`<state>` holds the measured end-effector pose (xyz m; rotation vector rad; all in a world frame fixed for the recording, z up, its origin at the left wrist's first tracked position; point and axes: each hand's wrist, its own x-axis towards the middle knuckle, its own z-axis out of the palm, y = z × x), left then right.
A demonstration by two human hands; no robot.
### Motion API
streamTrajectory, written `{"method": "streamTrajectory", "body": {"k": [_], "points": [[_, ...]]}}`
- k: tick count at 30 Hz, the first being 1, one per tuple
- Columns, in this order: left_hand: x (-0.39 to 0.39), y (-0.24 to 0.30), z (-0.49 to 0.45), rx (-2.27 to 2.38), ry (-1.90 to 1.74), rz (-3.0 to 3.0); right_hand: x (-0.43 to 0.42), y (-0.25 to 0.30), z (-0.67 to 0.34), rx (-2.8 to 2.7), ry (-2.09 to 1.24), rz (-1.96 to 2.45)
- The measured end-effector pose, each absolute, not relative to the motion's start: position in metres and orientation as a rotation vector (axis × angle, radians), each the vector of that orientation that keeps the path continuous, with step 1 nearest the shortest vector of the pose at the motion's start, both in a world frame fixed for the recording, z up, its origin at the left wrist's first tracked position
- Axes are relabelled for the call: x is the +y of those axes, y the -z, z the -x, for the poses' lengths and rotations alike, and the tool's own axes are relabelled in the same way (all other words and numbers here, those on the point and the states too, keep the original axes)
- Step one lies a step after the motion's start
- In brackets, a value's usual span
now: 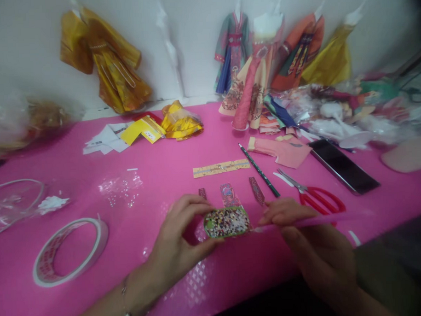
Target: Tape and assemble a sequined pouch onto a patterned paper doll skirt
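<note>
My left hand (180, 233) grips the left side of a small oval green box (226, 222) between thumb and fingers. The box is filled with tiny multicoloured beads. A slim pink pen-like stick (312, 220) lies in my right hand (310, 237), its pale tip pointing left at the box's right edge. Whether the tip touches the beads I cannot tell. Just behind the box lie a patterned fabric piece (229, 194) and a narrow dark red strip (256, 190). A second dark strip (202, 193) is partly hidden by my left fingers.
A tape roll (70, 252) lies at left, near scattered rhinestones (120, 189). Beyond the box are a patterned yellow strip (221, 168), a dark pencil (259, 170), red-handled scissors (311, 193) and a phone (344, 165). Doll dresses (114, 64) stand along the wall.
</note>
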<state>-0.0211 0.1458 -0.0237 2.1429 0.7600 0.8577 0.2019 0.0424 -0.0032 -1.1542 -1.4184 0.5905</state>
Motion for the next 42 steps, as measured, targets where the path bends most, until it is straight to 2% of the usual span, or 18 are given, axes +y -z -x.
{"method": "streamTrajectory", "body": {"k": [8,16,42], "points": [[0.157,0.018,0.027,0.945,-1.044,-2.187,0.054,0.023,-0.207,-1.297,-0.658,1.354],[0.158,0.02,0.026,0.933,-1.032,-2.181,0.057,0.032,-0.202,-1.375,-0.681,1.532],[0.155,0.02,0.026,0.916,-1.015,-2.157,0.057,0.04,-0.204,-1.47,-0.657,1.522]]}}
